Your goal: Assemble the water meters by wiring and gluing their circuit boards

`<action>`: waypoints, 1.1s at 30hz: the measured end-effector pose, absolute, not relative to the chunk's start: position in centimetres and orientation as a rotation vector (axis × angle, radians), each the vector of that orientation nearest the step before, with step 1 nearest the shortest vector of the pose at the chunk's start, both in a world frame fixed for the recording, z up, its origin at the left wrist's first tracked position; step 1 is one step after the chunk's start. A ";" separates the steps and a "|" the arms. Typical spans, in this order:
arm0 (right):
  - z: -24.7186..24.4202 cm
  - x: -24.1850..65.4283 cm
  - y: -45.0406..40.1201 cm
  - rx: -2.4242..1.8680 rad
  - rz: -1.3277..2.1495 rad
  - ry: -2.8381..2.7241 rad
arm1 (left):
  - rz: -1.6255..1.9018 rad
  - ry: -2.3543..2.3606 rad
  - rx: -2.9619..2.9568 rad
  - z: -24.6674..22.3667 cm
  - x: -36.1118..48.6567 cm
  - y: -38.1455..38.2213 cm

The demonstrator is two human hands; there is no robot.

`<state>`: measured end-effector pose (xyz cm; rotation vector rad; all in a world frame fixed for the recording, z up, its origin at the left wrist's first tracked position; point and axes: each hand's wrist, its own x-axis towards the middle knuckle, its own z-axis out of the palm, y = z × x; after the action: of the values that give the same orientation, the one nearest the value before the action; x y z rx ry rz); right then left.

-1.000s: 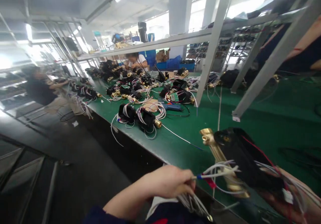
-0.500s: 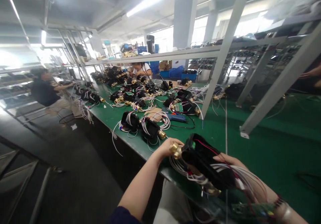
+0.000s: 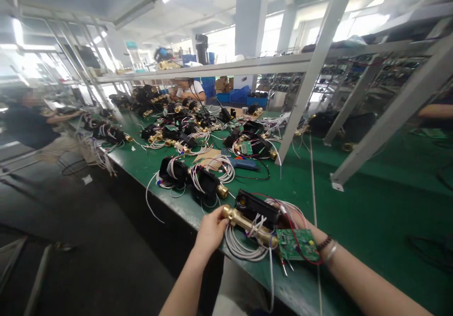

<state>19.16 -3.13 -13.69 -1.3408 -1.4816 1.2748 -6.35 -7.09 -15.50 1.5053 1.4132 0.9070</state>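
Observation:
A water meter (image 3: 249, 224) with a brass pipe body lies at the front edge of the green bench, its black plastic housing (image 3: 256, 208) on the far side. My left hand (image 3: 211, 230) is closed around the brass fitting at its left end. My right hand (image 3: 296, 218) holds the housing's right end from behind, its fingers mostly hidden. A green circuit board (image 3: 297, 244) hangs by red and black wires in front of my right wrist. A coil of grey cable (image 3: 244, 250) loops below the pipe, and loose cable ends dangle over the edge.
Two similar meters (image 3: 205, 181) stand to the left on the bench (image 3: 354, 240). Behind them are a blue tool (image 3: 246, 163), cardboard and several more meters with tangled cables. White shelf posts (image 3: 300, 70) rise from the bench. Co-workers sit at the far side and left.
My hands have turned the water meter so its brass pipe faces me, and set it lower onto the bench. The circuit board has swung up beside it. The view has shifted right.

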 end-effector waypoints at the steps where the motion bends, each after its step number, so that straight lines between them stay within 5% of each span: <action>1: -13.7 19.2 -2.7 -1.362 1.258 -1.479 | 0.955 1.514 1.517 -15.6 -6.4 -7.4; 7: -10.8 21.5 -1.6 -1.442 1.263 -1.434 | 1.386 2.023 1.884 -15.1 -7.1 -6.7; 11: -9.2 20.0 -3.6 -1.400 1.160 -2.002 | 1.159 2.304 2.161 -15.8 -8.3 -4.3; 20: -9.8 13.0 -4.2 -1.637 0.648 -2.272 | 0.798 2.321 2.091 -16.3 -14.1 -1.2; 33: -9.0 4.7 0.3 -1.394 0.355 -2.353 | 1.036 2.159 1.890 -15.7 -19.6 3.1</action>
<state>4.66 0.30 -8.99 -1.3943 -2.3530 0.3545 -19.58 3.15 -15.66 1.8900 2.1592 1.0361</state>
